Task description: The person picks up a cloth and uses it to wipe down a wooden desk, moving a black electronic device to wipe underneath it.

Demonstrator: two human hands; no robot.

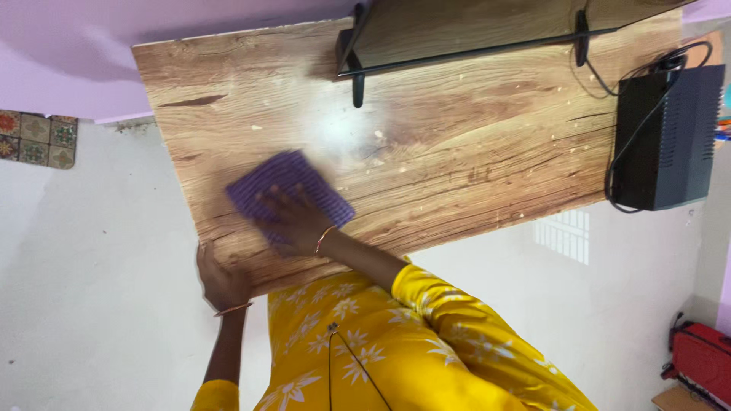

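My right hand [293, 221] presses down on a purple ribbed cloth [285, 179] that lies flat on a wood-grain table top [457, 144], near its front left part. My left hand [221, 278] grips the table's front edge close to the left corner. Each wrist has a thin bangle. Small pale specks dot the wood around the cloth and further right. My yellow flowered garment [365, 342] fills the lower middle of the view.
A black box [666, 137] with black cables stands at the table's right end. A raised wooden shelf on a black frame [457, 38] sits along the back. Pale floor lies around, with a red object [700, 358] at the lower right and patterned tiles [38, 137] at the left.
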